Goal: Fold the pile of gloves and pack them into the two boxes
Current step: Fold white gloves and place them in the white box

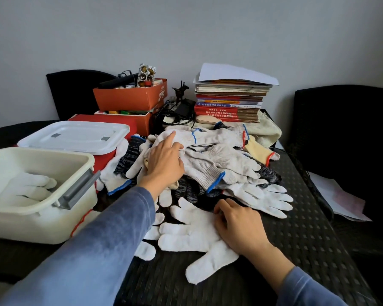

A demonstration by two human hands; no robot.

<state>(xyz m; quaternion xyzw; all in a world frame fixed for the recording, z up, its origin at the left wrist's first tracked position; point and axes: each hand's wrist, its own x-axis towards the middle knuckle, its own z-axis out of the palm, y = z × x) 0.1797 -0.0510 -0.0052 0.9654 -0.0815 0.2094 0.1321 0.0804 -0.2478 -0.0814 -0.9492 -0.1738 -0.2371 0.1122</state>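
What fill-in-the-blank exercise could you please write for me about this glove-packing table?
1. The left hand reaches into the pile of gloves, while the right hand lies on a flat glove coloured ____.
2. The open box holds white gloves; the second box behind it is closed by its ____.
3. Behind the pile stands a stack of ____.
Missing words: white; lid; books.

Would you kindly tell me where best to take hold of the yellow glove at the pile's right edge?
Pinch its red-trimmed cuff, coming from the right. That end of the yellow glove pokes out of the pile uncovered, while its finger end is buried under the white gloves. The right hand is nearer that side.
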